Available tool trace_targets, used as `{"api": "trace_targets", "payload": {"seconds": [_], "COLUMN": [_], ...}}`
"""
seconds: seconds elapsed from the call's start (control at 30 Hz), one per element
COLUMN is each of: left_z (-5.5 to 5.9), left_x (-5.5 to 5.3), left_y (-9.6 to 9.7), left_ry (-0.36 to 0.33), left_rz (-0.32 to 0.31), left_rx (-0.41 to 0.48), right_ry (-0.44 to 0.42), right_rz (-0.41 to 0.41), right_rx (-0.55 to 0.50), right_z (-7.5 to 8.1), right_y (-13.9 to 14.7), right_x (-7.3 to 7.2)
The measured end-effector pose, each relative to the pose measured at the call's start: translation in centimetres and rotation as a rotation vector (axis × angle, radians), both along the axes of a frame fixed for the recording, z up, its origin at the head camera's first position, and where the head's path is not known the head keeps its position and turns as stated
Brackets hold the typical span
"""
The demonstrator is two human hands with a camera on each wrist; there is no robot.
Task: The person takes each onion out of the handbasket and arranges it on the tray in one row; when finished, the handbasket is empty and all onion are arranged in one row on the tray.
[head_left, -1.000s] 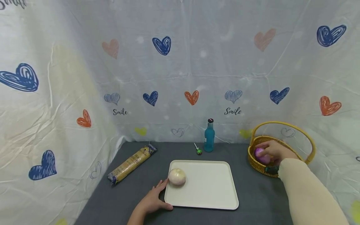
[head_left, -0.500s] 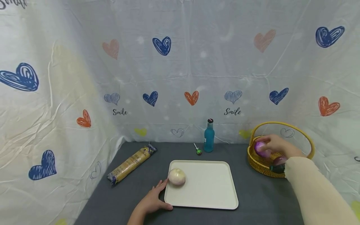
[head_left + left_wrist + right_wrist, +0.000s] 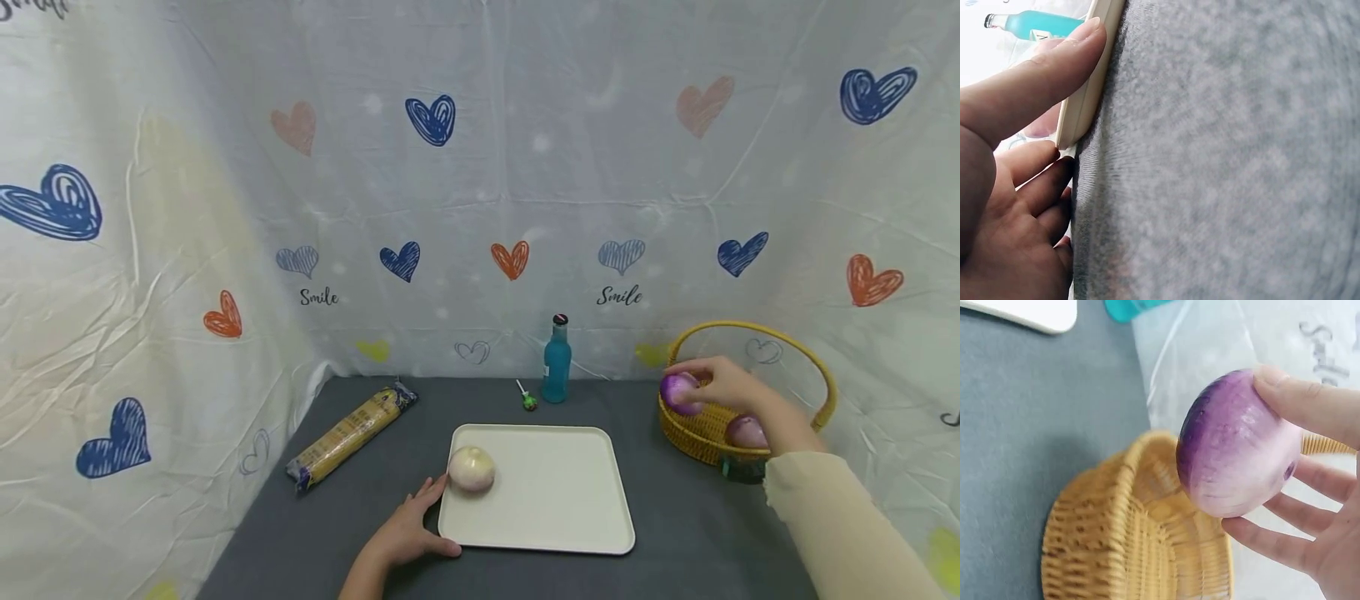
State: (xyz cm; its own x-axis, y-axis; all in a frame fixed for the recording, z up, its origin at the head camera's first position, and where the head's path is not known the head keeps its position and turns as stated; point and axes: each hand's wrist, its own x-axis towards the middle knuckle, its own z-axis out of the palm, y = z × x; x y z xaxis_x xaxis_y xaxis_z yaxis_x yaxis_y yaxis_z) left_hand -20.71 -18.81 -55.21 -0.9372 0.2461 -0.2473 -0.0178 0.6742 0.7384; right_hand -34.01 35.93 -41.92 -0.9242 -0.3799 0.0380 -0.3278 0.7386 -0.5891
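Observation:
In the head view my right hand [image 3: 731, 390] holds a purple onion [image 3: 681, 394] over the left rim of a yellow wicker basket [image 3: 693, 442]. The right wrist view shows the thumb on top of this onion [image 3: 1235, 444] and fingers beneath it. Another pinkish-purple onion [image 3: 746, 432] lies in the basket, partly behind the wrist. My left hand [image 3: 405, 529] spans the near left corner of a cream tray [image 3: 555, 492], its thumb and index finger touching the edges. A pale, round, onion-like vegetable [image 3: 472, 468] sits at the tray's left side.
A blue bottle [image 3: 557, 367] stands at the back, with a green-headed lollipop [image 3: 528, 401] lying beside it. On the left lies a long pack of pasta [image 3: 352, 437]. A heart-printed curtain [image 3: 480, 192] hangs behind the grey table [image 3: 690, 542].
My right hand has lifted the purple onion from inside the basket up and left to the rim. The pinkish-purple onion has come into view. My left hand stays at the tray.

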Motion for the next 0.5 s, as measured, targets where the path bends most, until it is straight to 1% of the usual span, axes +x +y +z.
{"api": "trace_targets", "payload": {"seconds": [0.13, 0.27, 0.4, 0.5], "left_z": [0.0, 0.0, 0.0, 0.1], "left_x": [0.0, -0.1, -0.1, 0.0], "left_y": [0.1, 0.1, 0.2, 0.1], "left_ry": [0.000, -0.002, 0.002, 0.003], "left_rz": [0.002, 0.000, -0.005, -0.005], "left_rx": [0.003, 0.009, 0.002, 0.000], "right_ry": [0.054, 0.126, 0.122, 0.131], "right_rz": [0.013, 0.044, 0.034, 0.032], "right_rx": [-0.020, -0.046, -0.077, -0.080], "right_z": [0.0, -0.3, -0.7, -1.0], "right_y": [-1.2, -2.3, -3.2, -4.0], "right_x": [0.9, 1.4, 1.8, 2.0]}}
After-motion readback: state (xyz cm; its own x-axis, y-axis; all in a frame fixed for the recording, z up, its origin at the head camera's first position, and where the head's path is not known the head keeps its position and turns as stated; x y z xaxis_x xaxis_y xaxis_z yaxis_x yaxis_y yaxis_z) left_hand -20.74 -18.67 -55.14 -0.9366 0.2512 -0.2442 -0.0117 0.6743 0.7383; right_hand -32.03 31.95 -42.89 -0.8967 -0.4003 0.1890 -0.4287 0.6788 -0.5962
